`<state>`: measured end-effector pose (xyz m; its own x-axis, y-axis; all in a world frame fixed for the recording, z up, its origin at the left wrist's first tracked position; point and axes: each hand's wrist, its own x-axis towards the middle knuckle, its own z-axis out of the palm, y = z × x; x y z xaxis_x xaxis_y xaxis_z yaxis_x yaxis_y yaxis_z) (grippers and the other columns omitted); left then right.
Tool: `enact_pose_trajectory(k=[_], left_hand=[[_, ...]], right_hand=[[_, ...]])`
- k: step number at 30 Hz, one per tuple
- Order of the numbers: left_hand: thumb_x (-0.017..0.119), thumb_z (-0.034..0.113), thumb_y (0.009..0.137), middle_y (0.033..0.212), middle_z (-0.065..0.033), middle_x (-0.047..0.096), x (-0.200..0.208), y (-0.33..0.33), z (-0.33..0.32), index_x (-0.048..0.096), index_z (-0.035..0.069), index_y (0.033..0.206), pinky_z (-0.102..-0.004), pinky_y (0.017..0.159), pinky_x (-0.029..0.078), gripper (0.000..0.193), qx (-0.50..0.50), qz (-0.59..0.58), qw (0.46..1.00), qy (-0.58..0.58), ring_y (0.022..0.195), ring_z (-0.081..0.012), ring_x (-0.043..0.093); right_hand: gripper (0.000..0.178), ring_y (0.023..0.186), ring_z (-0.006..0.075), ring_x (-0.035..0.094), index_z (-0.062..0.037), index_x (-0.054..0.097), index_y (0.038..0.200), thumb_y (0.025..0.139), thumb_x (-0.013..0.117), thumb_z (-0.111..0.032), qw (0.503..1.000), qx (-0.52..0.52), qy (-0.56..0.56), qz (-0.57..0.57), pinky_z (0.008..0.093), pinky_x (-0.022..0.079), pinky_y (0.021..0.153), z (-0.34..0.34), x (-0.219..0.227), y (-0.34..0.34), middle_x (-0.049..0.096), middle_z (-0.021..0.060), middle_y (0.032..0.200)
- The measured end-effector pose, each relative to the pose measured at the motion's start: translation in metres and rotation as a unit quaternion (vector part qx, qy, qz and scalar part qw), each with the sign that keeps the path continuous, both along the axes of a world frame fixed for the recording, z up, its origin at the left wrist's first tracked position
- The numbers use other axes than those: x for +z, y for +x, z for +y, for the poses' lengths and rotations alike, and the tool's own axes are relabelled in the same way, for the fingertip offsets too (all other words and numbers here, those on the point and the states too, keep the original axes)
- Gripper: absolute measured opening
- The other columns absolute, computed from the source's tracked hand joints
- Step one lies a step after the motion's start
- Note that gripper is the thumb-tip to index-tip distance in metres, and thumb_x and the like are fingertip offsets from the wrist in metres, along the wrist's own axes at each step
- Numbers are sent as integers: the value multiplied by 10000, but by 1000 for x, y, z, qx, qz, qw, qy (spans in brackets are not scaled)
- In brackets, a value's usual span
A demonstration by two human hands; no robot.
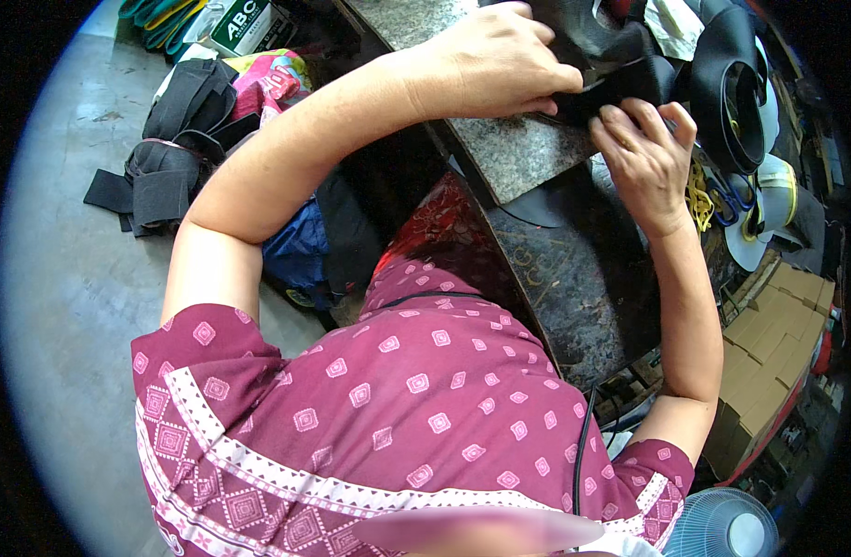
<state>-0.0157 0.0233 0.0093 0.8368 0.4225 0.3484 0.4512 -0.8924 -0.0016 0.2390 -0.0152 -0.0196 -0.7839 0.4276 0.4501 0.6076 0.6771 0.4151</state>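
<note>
Head view: black material (641, 67), glossy, curved.

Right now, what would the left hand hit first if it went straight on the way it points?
Probably the black material just right of the left hand, perhaps already touching it; depth is unclear.

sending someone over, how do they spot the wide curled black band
Start at the dark, scuffed worktable. Farther up, just right of the right hand, is a wide black band. Its open, curled loop sets it apart from the glossy black material in the left hand.
</note>
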Motion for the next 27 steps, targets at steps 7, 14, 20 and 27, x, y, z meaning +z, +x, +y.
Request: enact_pose_trajectory(k=[7,14,20,27], left_hand=[[742,272,809,755,-128,711,-36,21,4,699,123,882,-448,671,572,171,113,-87,989,27,787,-313,738],[695,227,790,783,-139,722,-30,23,1,727,117,840,-448,692,572,125,123,-39,992,5,812,-321,741],[684,226,801,790,-141,727,-28,22,-3,724,114,840,-438,691,575,125,124,-64,990,4,821,-316,744],[728,270,818,779,-101,686,-20,27,1,680,127,858,-442,708,542,156,117,-83,989,-22,809,-307,696]], right_hand=[[237,1071,130,608,-184,719,1030,811,629,-167,998,-60,-21,-3,431,328,1080,-17,4,4,667,-54,1033],[359,1253,264,595,-143,667,1224,875,590,-165,988,-30,-133,71,477,351,1160,-52,-4,-22,641,148,1328],[194,1165,221,642,-157,633,1078,900,560,-135,987,-116,-91,61,441,334,1136,-63,-7,-36,676,125,1290],[176,976,182,689,-137,613,1051,879,594,-105,977,-116,-161,74,373,425,1006,-47,2,-19,729,35,1009]])
